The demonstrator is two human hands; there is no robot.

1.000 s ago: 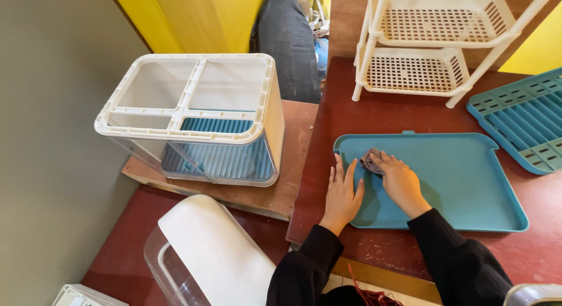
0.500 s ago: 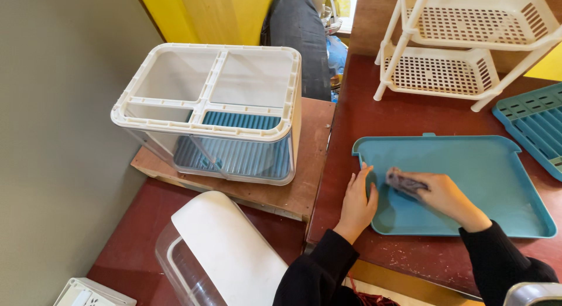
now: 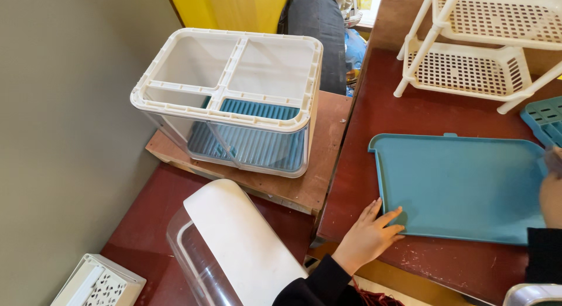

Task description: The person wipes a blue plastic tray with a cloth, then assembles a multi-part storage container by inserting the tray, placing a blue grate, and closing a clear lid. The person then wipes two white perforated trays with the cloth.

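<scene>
head view: the left hand (image 3: 369, 236) lies flat and open, fingers spread, with its fingertips (image 3: 393, 214) pressing the near left corner of the teal plastic tray (image 3: 462, 186), holding nothing. the tray rests flat on the dark red surface (image 3: 374, 165), its left edge near the surface's edge and its far rim carrying a small tab. the right hand (image 3: 550, 192) shows only partly at the frame's right edge, over the tray's right end; a small greyish thing seems to sit by its fingers, but i cannot tell whether it grips it or how far it is closed. judging from this, the work looks like wiping the tray while it is pinned down, so the left hand does best to keep firm downward pressure at that corner, so the tray does not slide toward the edge, and the strokes of the right hand should run along the tray's length and into the raised rim. beyond the tray stand a white perforated two-tier rack (image 3: 474, 66) and, at far right, a corner of a teal slatted drain board (image 3: 547, 119). to the left, on a wooden board (image 3: 304, 186), sits a white-rimmed clear bin with a blue slatted floor (image 3: 234, 101); nearer the person lies a clear curved lid with a white band (image 3: 234, 247), well apart from the tray.
</scene>
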